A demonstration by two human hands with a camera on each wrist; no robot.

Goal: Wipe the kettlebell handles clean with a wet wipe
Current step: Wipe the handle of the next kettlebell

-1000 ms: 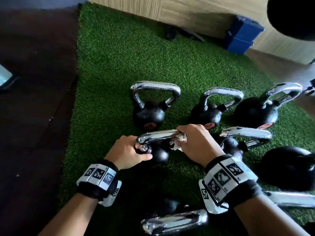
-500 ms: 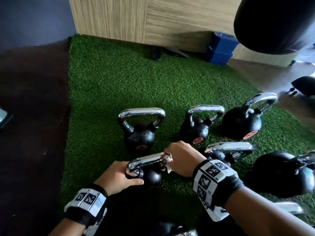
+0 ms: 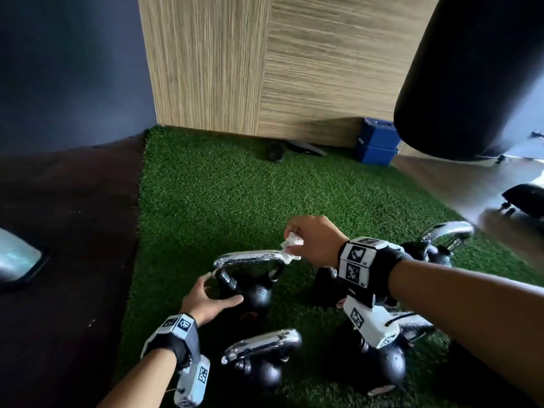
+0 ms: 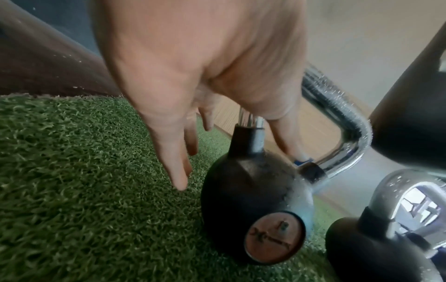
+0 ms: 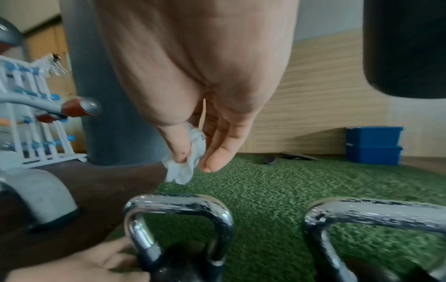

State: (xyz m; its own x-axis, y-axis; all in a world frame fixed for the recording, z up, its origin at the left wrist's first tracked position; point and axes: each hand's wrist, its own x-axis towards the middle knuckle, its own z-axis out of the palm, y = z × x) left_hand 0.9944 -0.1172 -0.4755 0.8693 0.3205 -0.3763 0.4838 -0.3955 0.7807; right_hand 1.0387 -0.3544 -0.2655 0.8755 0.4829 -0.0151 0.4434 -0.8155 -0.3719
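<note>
Lifting wet wipe [image 3: 291, 246] off kettlebell handle [image 3: 248, 258]; right hand [image 3: 316, 241] raised.

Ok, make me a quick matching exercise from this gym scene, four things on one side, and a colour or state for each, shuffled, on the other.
Things:
1. wet wipe
2. kettlebell handle
3. storage boxes
4. left hand

States:
A. stacked, blue
B. chrome, speckled with droplets
C. open, against the kettlebell
D. crumpled, pinched in the right hand

Pairs: 1-D, 2-B, 3-A, 4-C

Black kettlebell [image 3: 254, 294] with chrome handle [image 3: 248, 257], white wet wipe [image 3: 291, 245], green turf [image 3: 235, 195]
</note>
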